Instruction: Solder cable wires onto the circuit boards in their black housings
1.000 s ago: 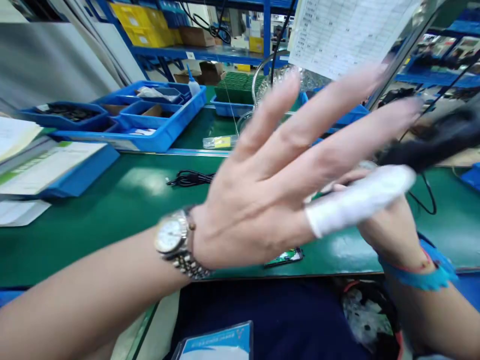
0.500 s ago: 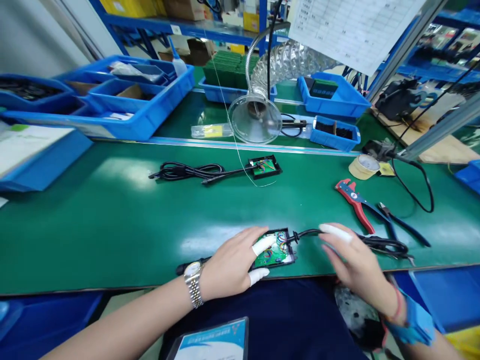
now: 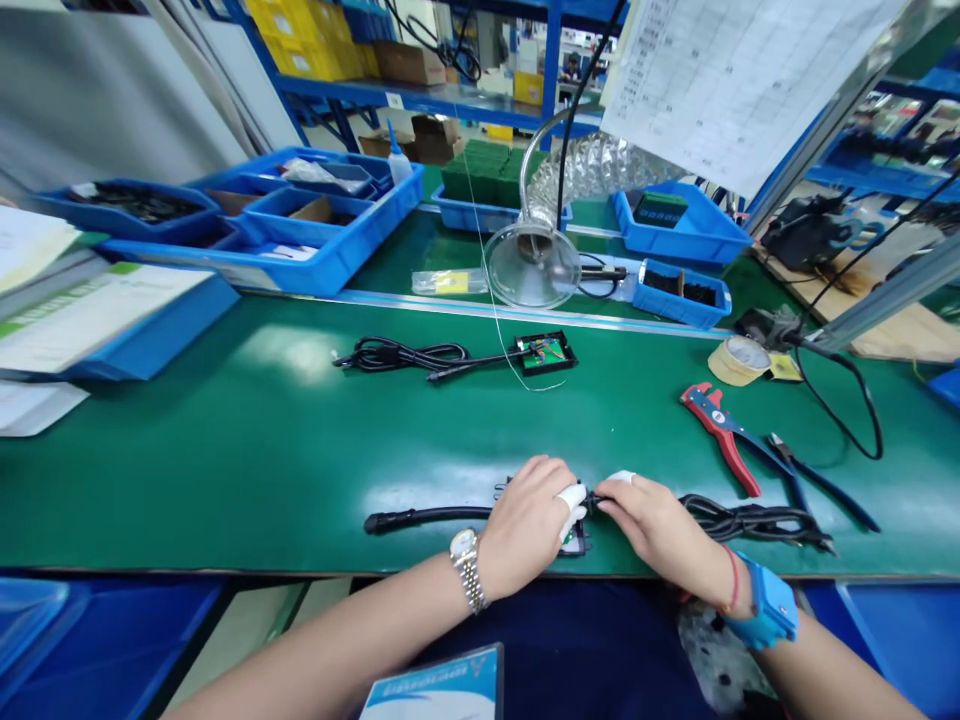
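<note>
Near the front edge of the green bench lies a small open black plastic case (image 3: 577, 546) with a circuit board inside, mostly hidden under my left hand (image 3: 529, 522). That hand is closed, its white-cotted thumb and index finger together at the case's right end, where the cable enters. From the right, my right hand (image 3: 651, 517) pinches the black cable (image 3: 596, 502) close beside the case. This cable's coil (image 3: 750, 522) rests right of my hand. A black lead with a connector (image 3: 390, 521) sticks out leftward from under my left hand.
Farther back lies a second open case (image 3: 546, 353) with a coiled cable (image 3: 405, 353). Red-handled wire strippers (image 3: 724, 440), cutters (image 3: 825, 485) and a tape roll (image 3: 739, 360) are at the right. A clear fume funnel (image 3: 532, 265) hangs behind, near blue bins (image 3: 352, 255).
My left hand has moved over the board to the cable entry. My right hand has come leftward and closed on the cable near the case. The view has shifted slightly.
</note>
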Motion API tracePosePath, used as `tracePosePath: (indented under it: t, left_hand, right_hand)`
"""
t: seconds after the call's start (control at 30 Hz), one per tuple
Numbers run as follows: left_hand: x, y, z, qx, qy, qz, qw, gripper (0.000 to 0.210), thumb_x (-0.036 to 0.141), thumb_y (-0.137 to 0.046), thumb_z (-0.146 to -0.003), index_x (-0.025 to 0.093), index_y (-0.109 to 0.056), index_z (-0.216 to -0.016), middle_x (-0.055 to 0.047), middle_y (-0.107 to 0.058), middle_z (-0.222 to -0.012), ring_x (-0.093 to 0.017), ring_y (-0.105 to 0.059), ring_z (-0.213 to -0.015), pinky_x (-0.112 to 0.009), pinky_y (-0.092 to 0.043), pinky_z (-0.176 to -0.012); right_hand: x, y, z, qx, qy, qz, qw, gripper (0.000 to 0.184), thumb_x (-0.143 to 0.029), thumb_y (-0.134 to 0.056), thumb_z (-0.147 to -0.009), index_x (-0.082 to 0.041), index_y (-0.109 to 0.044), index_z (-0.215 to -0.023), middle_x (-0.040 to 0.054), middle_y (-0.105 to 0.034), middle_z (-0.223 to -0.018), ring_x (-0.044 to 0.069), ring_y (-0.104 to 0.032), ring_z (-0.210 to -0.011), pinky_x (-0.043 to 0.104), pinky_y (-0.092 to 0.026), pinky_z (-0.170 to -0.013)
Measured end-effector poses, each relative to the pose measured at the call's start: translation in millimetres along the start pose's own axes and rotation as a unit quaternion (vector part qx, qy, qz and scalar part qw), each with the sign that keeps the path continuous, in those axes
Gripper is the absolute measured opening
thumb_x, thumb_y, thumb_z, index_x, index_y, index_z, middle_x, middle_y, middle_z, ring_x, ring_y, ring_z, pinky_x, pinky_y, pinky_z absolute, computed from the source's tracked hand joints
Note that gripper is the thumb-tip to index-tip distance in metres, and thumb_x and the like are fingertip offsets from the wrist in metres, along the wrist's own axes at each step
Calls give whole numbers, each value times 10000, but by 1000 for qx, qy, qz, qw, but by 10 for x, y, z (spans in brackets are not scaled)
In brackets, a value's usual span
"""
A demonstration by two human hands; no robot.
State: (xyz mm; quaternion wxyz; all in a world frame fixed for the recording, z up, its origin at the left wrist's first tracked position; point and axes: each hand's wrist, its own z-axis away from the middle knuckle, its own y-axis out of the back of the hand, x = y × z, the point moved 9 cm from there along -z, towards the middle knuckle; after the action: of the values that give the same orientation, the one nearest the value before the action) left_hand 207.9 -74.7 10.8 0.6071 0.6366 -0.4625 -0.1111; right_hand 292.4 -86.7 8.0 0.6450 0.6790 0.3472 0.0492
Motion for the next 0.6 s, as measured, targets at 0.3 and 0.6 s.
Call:
tracePosePath:
  t: [0.3, 0.6]
  left_hand:
    - [-84, -90, -19, -14, 3, 35, 999, 179, 192, -441, -869, 158, -541, -724, -29, -531, -770, -166, -453, -787, -298, -387, -719]
    - [-56, -97, -8, 28, -12, 19, 999, 130, 119, -486, -804, 163, -563, -709, -31, -552, -736, -173, -461, -799, -362, -377, -853]
  right_hand:
    - [-331, 49, 85, 156, 200, 228, 940, 272, -76, -311, -891, -145, -556, -986, 82, -605, -778, 164, -551, -659, 280, -423, -568]
    - [-28, -64, -115, 11, 31, 74, 997, 412, -348, -291, -944, -159, -592, -735, 36, -573, -627, 134, -513, -559, 252, -388, -529]
